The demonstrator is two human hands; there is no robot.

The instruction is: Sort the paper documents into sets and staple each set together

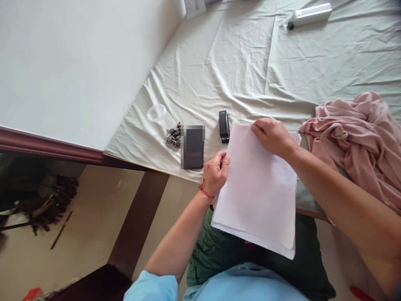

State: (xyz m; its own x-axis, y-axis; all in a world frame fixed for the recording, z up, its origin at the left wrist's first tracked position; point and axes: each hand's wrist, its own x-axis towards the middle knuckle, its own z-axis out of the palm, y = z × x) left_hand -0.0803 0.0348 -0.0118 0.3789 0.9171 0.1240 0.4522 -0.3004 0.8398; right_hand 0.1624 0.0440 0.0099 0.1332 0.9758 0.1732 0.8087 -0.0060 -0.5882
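Reading from left to right across your cloth-covered surface (244, 75), you first see a clear plastic cup (157, 115), with a bunch of keys (173, 136) just beside it. Next to the keys lies a black, phone-shaped slab (194, 148), partly masked by pixelation. Your left hand (216, 169), a red cord bracelet (206, 190) at its wrist, is near the slab; its grip is closed, thumb against bent fingers, on the left edge of the white paper sheets (253, 188). Above this hand, close to the upper left corner of the sheets, sits a black stapler (223, 126). The sheets lie slightly out of line at their lower edges; their upper part is over the surface, while their lower part reaches past its near edge, above your dark green trousers (216, 246). Your right hand (272, 134) is at the top edge of the sheets, its grip curled with fingertips touching the paper; whether it pinches them you cannot tell. Farther back lies a pale bottle (311, 15), dark end leftward. At far right, a crumpled pink cloth (354, 140) lies beside your right forearm.
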